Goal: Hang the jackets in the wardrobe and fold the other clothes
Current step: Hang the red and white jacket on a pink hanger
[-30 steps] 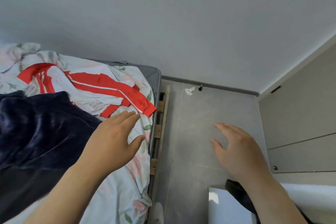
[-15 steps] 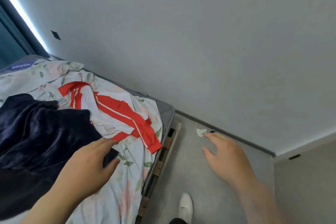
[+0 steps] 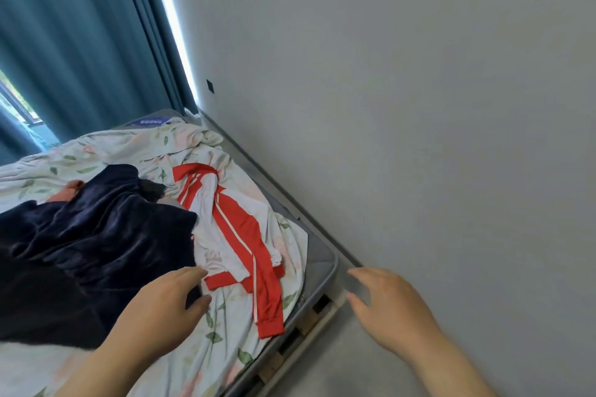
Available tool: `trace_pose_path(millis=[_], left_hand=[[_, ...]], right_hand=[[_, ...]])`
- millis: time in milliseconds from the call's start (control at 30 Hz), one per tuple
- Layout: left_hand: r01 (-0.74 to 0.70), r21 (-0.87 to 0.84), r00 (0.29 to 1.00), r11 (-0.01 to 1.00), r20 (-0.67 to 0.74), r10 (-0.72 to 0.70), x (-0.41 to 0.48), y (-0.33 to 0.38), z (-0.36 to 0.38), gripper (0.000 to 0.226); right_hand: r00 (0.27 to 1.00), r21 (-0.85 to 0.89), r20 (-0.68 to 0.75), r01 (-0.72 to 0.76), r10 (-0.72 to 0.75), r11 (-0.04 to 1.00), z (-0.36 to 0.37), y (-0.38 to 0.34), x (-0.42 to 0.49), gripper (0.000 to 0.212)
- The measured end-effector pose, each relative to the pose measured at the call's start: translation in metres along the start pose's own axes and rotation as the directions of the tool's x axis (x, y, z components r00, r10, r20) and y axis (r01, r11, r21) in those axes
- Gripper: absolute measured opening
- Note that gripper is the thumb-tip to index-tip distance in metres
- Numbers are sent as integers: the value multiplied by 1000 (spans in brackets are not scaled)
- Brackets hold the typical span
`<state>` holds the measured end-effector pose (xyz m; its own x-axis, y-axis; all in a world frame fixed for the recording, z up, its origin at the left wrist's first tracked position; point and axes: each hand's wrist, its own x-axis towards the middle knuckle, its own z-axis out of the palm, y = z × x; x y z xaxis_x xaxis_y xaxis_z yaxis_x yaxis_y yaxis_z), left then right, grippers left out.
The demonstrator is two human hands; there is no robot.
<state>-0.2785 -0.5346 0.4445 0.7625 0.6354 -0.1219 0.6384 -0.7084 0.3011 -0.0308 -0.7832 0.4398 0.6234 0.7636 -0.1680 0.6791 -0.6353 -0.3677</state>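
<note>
We see the grey wall [image 3: 419,106] first, filling the view from twelve round to five o'clock. The teal curtain [image 3: 80,42] hangs at ten to eleven o'clock, with a strip of daylight along its right edge. Below it the bed, under a rumpled floral sheet [image 3: 113,148], takes the side from nine to six o'clock. On the sheet at nine o'clock lies a dark navy velvet garment [image 3: 96,235] in a loose heap. Touching its right edge, towards the centre of the view, is the red and white jacket [image 3: 232,229], spread flat and unfolded with one red sleeve trailing towards six o'clock. At seven o'clock we find the left hand [image 3: 161,309] with its fingers straight and relaxed. It holds nothing, and its fingertips lie over the navy garment's edge just beside the jacket's red hem; we cannot tell whether they touch the cloth. At five o'clock the right hand [image 3: 390,309] is off the bed beside the wall, fingers apart and empty. Between the hands the grey mattress corner [image 3: 317,255] shows bare past the sheet, and under it are wooden slats [image 3: 306,322]. A small orange-pink item [image 3: 69,190] peeks out at the navy garment's far edge at nine o'clock. A small black plate [image 3: 210,86] sits on the wall at eleven o'clock.
</note>
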Motion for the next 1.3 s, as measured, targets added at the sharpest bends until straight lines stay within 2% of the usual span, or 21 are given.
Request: trace_pose_path(millis=[133,267,433,533,667,800,933,1100,1200,1300], left_hand=[[108,1,994,994,23,-108,9,4,2,30],[186,-40,982,982,0,-186,29,-4,8,34],[264,-123,963,957,-13,-267,69,-24,24,23],[313,-176,947,933,-20,-321,95,-36,35,38],[357,-193,934,914,39,-356,130,-48,43,51],[407,-226,913,885,63,-404,155,-57,42,54],[468,-263,882,844,86,-463,177,-68,49,54],[564,-327,824,758,167,-541,215,-82,79,59],[613,-391,788,686,237,-569,250,-100,110,62],[628,-454,767,633,218,-604,290,-126,149,55]], right_hand=[[994,23,62,85,-87,996,-6,-3,36,50],[980,12,94,173,-173,985,-11,-11,77,41],[964,-13,141,228,-224,974,-18,-22,134,39],[956,-67,178,250,-235,966,-21,-25,169,51],[941,-74,219,278,-256,958,-23,-33,211,46],[932,-25,234,292,-278,956,-21,-48,247,33],[906,-24,280,336,-316,942,-3,-54,295,46],[862,80,397,308,-314,948,52,-56,364,52],[799,193,535,200,-274,960,113,-59,405,54],[758,289,607,69,-239,955,184,-65,448,54]])
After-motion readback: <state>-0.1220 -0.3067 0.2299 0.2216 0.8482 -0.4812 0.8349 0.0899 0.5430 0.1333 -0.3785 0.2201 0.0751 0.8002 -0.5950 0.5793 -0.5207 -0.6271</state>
